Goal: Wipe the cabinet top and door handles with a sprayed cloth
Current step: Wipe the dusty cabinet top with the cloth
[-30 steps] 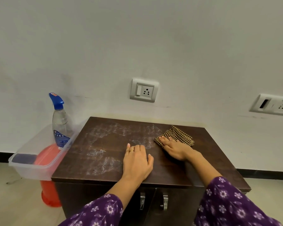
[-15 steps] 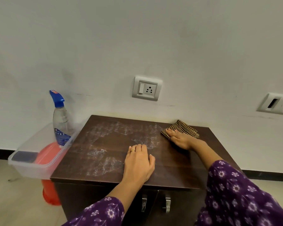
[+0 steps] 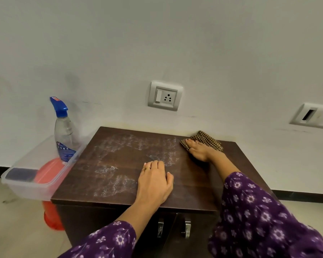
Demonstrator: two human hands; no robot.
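Grip: my right hand [image 3: 198,148] presses flat on the cloth [image 3: 203,139] at 1 o'clock; left hand [image 3: 154,180] spread, bracing.
Left: white residue [image 3: 119,164] toward 10 o'clock, then the door handles [image 3: 187,229].

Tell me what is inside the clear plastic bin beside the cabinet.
The clear bin holds an upright spray bottle and a dark flat item. The red shape seems to be behind it; its base is hidden.

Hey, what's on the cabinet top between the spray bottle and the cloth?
In the head view, only whitish residue streaks lie between the spray bottle and the cloth; nothing else.
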